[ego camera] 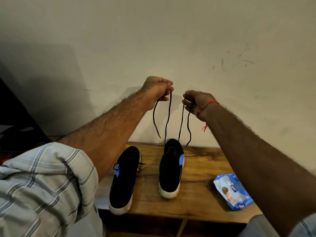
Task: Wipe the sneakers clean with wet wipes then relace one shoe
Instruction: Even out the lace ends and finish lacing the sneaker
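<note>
Matt black cloth sneakers [171,166], glossy plastic wipes pack [232,191], smooth grained wooden table [201,170].

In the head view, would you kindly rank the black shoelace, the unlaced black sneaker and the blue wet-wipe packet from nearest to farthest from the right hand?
1. Black shoelace, pinched in the right hand.
2. Unlaced black sneaker, directly below.
3. Blue wet-wipe packet, near the table's right edge.

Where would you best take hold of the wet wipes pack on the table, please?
Grip the wet wipes pack across its two long edges, coming from above. It lies flat on the table to the right of the shoes, so only its top face and edges are reachable. Both hands are busy pinching the lace.
</note>
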`<state>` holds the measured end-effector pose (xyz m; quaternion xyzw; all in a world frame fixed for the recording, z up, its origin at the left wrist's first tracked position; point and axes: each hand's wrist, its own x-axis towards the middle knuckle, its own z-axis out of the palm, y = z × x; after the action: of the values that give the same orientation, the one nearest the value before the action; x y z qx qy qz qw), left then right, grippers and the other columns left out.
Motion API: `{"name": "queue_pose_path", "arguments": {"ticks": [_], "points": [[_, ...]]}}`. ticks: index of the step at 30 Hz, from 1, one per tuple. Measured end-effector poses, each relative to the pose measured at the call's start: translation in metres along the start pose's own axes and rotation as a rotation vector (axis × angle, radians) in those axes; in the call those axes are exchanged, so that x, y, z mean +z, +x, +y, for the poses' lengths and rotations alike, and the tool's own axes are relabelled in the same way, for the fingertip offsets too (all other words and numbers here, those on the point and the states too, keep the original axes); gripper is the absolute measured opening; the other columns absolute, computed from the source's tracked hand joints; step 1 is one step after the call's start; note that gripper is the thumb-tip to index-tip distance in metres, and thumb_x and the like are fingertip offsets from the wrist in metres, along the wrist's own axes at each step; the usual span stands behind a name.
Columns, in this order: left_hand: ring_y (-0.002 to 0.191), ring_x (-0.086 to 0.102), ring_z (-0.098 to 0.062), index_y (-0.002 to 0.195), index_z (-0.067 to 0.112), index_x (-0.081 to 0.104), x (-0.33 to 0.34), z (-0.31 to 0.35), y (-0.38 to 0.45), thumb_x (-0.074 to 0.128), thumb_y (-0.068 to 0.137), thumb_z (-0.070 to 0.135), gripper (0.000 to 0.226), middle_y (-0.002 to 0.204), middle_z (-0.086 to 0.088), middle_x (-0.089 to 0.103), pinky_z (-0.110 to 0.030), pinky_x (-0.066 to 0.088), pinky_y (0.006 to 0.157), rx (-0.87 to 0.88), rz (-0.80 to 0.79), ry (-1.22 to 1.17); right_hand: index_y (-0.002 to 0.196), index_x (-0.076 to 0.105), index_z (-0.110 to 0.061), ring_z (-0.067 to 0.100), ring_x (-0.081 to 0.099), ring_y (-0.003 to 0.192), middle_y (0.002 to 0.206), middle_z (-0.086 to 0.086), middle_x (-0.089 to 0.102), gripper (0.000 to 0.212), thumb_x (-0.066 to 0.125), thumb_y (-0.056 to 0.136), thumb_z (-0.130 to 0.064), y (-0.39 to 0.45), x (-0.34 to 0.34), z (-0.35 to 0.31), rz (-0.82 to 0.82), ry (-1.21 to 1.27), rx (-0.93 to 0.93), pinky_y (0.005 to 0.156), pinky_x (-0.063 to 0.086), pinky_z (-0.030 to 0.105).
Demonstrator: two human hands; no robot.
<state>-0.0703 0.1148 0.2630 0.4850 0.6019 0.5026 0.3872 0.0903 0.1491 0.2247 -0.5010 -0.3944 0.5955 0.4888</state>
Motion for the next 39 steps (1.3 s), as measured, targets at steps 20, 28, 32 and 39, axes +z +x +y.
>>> {"name": "queue_pose_path", "arguments": {"ticks": [20, 28, 32, 39], "points": [[0.079, 0.070, -0.020, 0.114, 0.000, 0.063, -0.025, 0.129, -0.045, 0.033, 0.097, 0.000, 0.035, 0.095, -0.012, 0.073, -0.034, 0.062, 0.073, -0.039, -0.118, -0.477, 0.100, 0.066, -0.008, 0.015, 0.065, 0.079, 0.090, 0.007, 0.068, 0.043, 0.036, 0.086, 0.020, -0.071, 0.037, -0.123, -0.243, 0.184, -0.224, 0.079, 0.053, 0.029], [0.072, 0.064, -0.016, 0.101, 0.007, 0.067, -0.011, 0.087, -0.051, 0.033, 0.090, -0.013, 0.041, 0.078, -0.005, 0.072, -0.028, 0.059, 0.067, -0.091, -0.126, -0.474, 0.089, 0.063, -0.002, 0.018, 0.058, 0.061, 0.075, 0.012, 0.062, 0.028, 0.039, 0.092, 0.013, -0.071, 0.057, -0.079, -0.193, 0.151, -0.266, 0.067, 0.055, 0.028], [0.077, 0.068, -0.017, 0.103, 0.008, 0.067, -0.014, 0.058, -0.049, 0.047, 0.099, -0.008, 0.026, 0.095, -0.009, 0.072, -0.031, 0.061, 0.067, -0.038, -0.106, -0.345, 0.097, 0.069, -0.004, 0.024, 0.066, 0.083, 0.093, 0.014, 0.069, 0.028, 0.046, 0.091, 0.012, -0.060, 0.037, -0.045, -0.188, -0.001, -0.243, 0.086, 0.058, 0.037], [0.077, 0.060, -0.006, 0.106, 0.020, 0.078, -0.025, -0.056, -0.051, 0.064, 0.100, 0.027, 0.016, 0.092, 0.010, 0.067, -0.031, 0.059, 0.063, 0.104, 0.069, 0.114, 0.095, 0.070, -0.005, 0.021, 0.066, 0.077, 0.090, 0.011, 0.070, 0.020, 0.053, 0.092, 0.005, -0.025, -0.008, 0.047, -0.125, -0.400, -0.131, 0.074, 0.055, 0.034]]}}
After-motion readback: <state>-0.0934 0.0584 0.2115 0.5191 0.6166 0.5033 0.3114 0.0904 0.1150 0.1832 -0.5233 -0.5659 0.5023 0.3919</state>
